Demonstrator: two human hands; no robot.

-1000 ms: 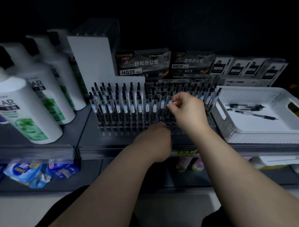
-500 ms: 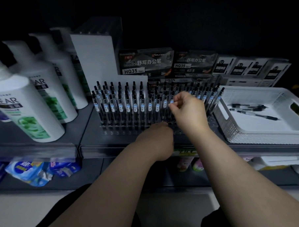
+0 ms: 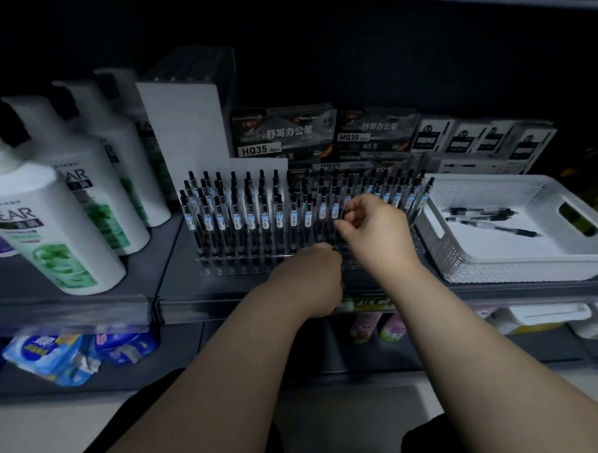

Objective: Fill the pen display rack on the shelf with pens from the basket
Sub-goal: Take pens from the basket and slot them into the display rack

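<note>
The clear pen display rack (image 3: pixel 244 263) stands mid-shelf, packed with several rows of upright black pens (image 3: pixel 235 215). My right hand (image 3: pixel 376 233) is over the rack's front right part and pinches the top of one pen (image 3: pixel 336 209) there. My left hand (image 3: pixel 307 280) sits low against the rack's front edge with its fingers curled away from the camera. What they hold is hidden. To the right, the white basket (image 3: pixel 518 268) holds a few loose pens (image 3: pixel 489 218).
White shampoo bottles (image 3: pixel 51 230) stand on the left of the shelf. Behind the rack are a white divider panel (image 3: pixel 184 135) and boxes of pens (image 3: pixel 283 131). A lower shelf holds blue pouches (image 3: pixel 56 356) and other packs.
Both hands stay almost where they were at the rack's front right. Only the view has shifted slightly.
</note>
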